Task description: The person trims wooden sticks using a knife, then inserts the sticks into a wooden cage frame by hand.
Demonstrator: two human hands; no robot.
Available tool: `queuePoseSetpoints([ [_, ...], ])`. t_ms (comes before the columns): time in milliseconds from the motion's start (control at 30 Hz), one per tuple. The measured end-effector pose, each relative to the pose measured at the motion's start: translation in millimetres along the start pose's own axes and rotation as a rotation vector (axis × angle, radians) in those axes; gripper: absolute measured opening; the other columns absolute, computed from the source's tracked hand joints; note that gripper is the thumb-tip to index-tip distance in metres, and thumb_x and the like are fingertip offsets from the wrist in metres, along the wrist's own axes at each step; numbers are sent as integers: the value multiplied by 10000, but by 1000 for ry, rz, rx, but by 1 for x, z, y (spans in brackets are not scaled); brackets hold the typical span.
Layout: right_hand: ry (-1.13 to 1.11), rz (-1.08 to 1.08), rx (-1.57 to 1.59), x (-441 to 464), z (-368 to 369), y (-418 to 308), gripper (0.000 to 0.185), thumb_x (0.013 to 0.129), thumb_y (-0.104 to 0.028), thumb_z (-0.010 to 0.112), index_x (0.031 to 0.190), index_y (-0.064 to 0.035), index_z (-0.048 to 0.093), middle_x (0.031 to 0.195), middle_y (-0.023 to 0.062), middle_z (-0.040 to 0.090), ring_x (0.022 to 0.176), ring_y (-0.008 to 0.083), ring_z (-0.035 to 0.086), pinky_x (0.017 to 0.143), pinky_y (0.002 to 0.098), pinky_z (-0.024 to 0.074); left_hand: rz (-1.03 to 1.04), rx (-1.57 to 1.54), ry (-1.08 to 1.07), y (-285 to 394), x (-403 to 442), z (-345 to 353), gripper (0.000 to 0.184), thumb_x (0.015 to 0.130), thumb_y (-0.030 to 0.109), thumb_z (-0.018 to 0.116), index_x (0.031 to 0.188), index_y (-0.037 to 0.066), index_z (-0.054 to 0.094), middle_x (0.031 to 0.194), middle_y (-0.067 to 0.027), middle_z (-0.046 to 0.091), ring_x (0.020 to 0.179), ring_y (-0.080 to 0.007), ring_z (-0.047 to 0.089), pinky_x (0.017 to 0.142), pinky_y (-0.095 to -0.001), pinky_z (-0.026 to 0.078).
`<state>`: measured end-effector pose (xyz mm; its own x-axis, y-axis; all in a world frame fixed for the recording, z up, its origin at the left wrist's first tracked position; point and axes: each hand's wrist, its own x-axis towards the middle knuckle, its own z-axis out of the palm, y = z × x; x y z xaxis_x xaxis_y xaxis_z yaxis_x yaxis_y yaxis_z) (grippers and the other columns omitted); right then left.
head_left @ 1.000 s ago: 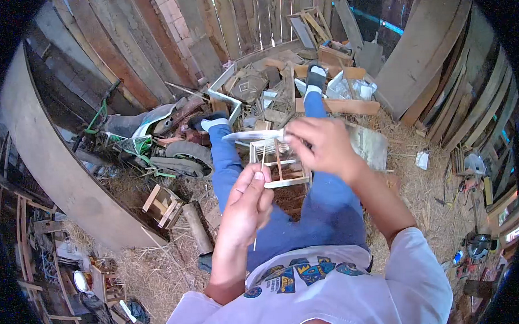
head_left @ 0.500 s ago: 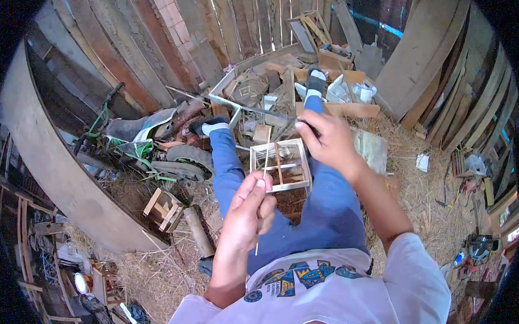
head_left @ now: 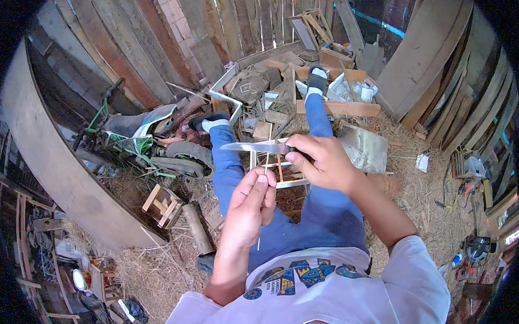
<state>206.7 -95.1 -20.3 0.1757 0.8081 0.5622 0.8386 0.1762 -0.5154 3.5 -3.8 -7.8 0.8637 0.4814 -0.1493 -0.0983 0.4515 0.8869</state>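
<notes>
Between the thumb and fingers of my left hand (head_left: 250, 201) is a thin wooden stick (head_left: 259, 239), its upper end rising above the fingertips. The dark handle of a knife (head_left: 253, 147) sits in my right hand (head_left: 323, 162). Its blade points left and lies across the stick's upper end, just above my left fingertips; whether the two touch I cannot tell. Behind the blade and my hands, a small wooden frame (head_left: 291, 184) with crossbars rests between my legs, partly hidden.
A small wooden stool-like frame (head_left: 163, 207) and a log (head_left: 198, 229) lie on the straw at left. Farther left stands a curved board (head_left: 71, 163). Ahead are a bicycle wheel (head_left: 190, 154) and scrap wood; a flat panel (head_left: 363, 149) lies right of my legs.
The knife, raised and seen edge-on half a second ago, has come down and left with my right hand to the stick. My left hand keeps its hold and has shifted only slightly.
</notes>
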Motion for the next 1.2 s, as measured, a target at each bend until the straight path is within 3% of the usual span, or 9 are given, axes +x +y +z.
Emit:
queuePoseSetpoints([
  [167, -38, -52, -164, -5, 1, -11, 266, 978, -376, 661, 962, -110, 666, 793, 120, 708, 699, 357, 706, 582, 465, 532, -25, 57, 74, 4, -2, 6, 184, 1135, 274, 438, 1047, 146, 537, 624, 100, 325, 445, -20, 221, 397, -237, 157],
  [267, -50, 54, -191, 4, -7, -8, 261, 966, -373, 674, 912, -120, 643, 767, 115, 696, 673, 353, 698, 564, 472, 524, -3, 27, -4, 5, -4, 5, 179, 1134, 276, 443, 1044, 153, 536, 620, 107, 313, 435, -13, 203, 390, -234, 143],
  [400, -63, -132, -209, 5, -9, -18, 253, 962, -352, 673, 873, -125, 605, 697, 105, 656, 630, 339, 682, 538, 471, 511, -45, -26, -15, 8, -4, 5, 178, 1131, 287, 450, 1038, 161, 534, 618, 108, 302, 431, -10, 197, 384, -232, 132],
  [733, -17, -132, -298, 14, -9, -10, 275, 936, -363, 708, 834, -128, 607, 654, 91, 632, 585, 331, 657, 526, 454, 510, -90, -82, 7, 16, 0, 5, 165, 1132, 287, 450, 1041, 172, 528, 611, 119, 282, 422, -5, 189, 375, -222, 122],
  [800, 83, -78, -281, 16, -11, -10, 260, 892, -271, 733, 783, -96, 574, 659, 105, 599, 582, 343, 629, 514, 446, 467, -47, -110, -25, 17, 0, 3, 168, 1131, 289, 453, 1033, 172, 524, 613, 118, 277, 426, -4, 187, 376, -221, 118],
  [900, 152, 18, -327, 19, -19, 9, 253, 887, -260, 732, 781, -96, 571, 658, 105, 606, 577, 344, 628, 515, 442, 466, -63, -96, -39, 17, -4, -1, 175, 1132, 291, 450, 1026, 172, 524, 618, 115, 276, 434, -2, 186, 378, -221, 117],
  [1033, 45, -106, -284, 9, -12, -11, 207, 885, -223, 724, 791, -103, 583, 660, 123, 609, 585, 343, 633, 536, 433, 486, -90, -113, -71, 10, -4, -2, 176, 1133, 283, 449, 1021, 170, 524, 623, 112, 282, 440, -2, 189, 382, -222, 120],
  [1133, 93, -39, -249, 8, -10, 2, 262, 943, -346, 704, 842, -119, 620, 665, 115, 651, 588, 347, 669, 535, 474, 515, -69, -110, -74, 8, -5, -3, 178, 1135, 282, 444, 1024, 168, 525, 625, 110, 288, 442, -4, 190, 384, -224, 126],
  [1200, 106, 87, -302, 11, -19, 16, 255, 948, -328, 703, 840, -116, 612, 643, 114, 641, 583, 351, 664, 536, 472, 513, -57, -98, -79, 7, -6, -7, 183, 1136, 282, 440, 1026, 165, 526, 623, 110, 290, 440, -6, 189, 384, -227, 130],
])
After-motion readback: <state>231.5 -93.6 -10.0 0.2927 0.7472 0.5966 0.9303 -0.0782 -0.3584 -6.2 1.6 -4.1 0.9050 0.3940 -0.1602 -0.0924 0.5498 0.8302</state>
